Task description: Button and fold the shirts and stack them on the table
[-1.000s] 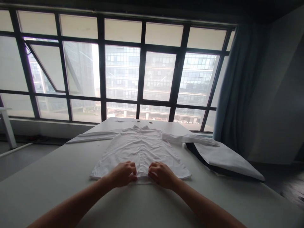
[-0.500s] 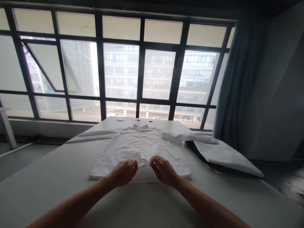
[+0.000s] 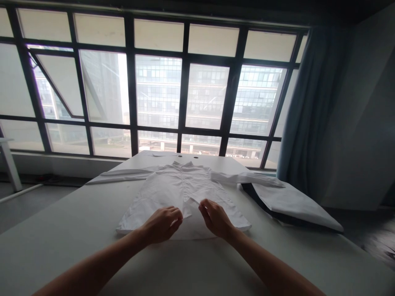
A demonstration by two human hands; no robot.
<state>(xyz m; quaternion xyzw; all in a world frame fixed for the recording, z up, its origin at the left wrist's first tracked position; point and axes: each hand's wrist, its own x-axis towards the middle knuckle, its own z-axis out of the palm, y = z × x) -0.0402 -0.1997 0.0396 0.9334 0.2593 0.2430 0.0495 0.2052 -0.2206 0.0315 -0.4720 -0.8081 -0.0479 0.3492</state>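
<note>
Resting beside the shirt, dark-backed white cloth

Left forearm and right forearm run straight off the bottom of the frame, the left hand covers part of the hem of the white shirt, and those two dark dots on the far table end are too small to call!

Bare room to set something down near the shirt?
Bare tabletop left of the white shirt, below its sleeve, and in front of its hem. Crowded: the hem at the left hand and right hand, and where the other sleeve meets a white pad.
</note>
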